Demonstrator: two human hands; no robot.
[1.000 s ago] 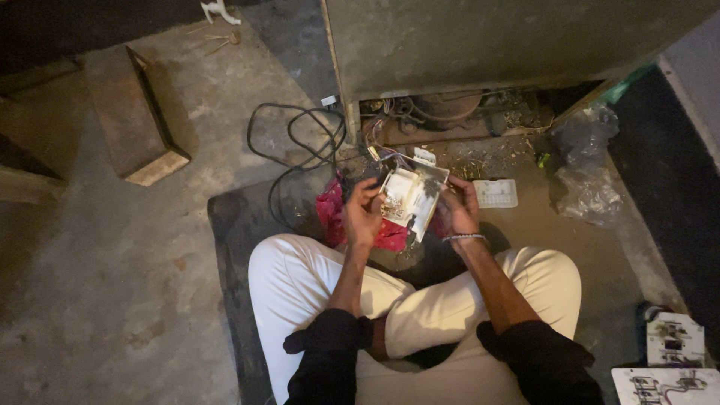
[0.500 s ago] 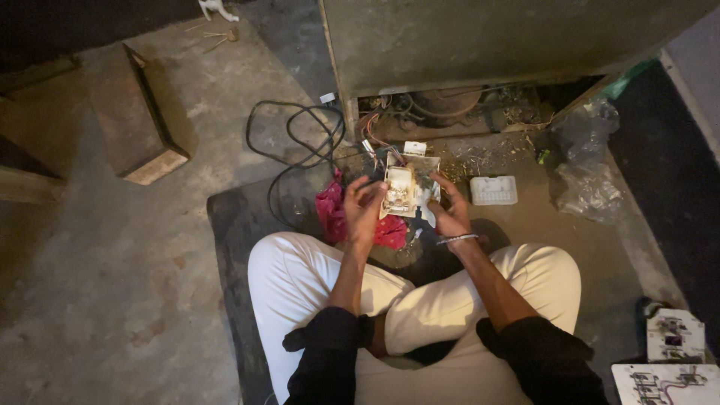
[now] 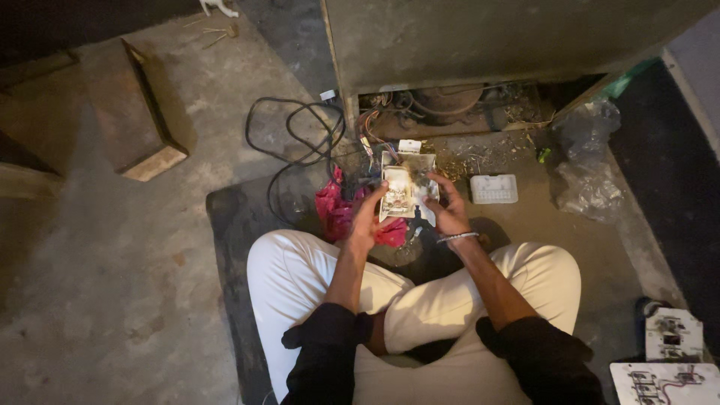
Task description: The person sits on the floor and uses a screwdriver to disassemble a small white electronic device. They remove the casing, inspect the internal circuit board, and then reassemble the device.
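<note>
Head view looks down on a rough, stained concrete floor in a dim room, where a person in white trousers sits cross-legged on a dark mat (image 3: 240, 225). Beyond the mat stands a large grey appliance (image 3: 480, 37) with its lower compartment open, showing a compressor (image 3: 448, 101) and loose coloured wires. Left of the appliance's open base, a black power cable (image 3: 289, 139) coils on the floor, and farther left lies a wooden block (image 3: 142, 112). Right of that base sit a small white ribbed cover (image 3: 493, 189) and a crumpled clear plastic bag (image 3: 589, 161).

Just in front of the open base, the person holds a white, scorched control box (image 3: 405, 187) up between both hands, tilted toward the camera. The left hand (image 3: 369, 214) grips its left edge with fingers curled around it; the right hand (image 3: 448, 210), a bracelet at its wrist, clasps the right edge. A pink cloth (image 3: 337, 214) lies beneath the left hand. Two circuit boards (image 3: 671, 352) rest at the far right, well away from the appliance.
</note>
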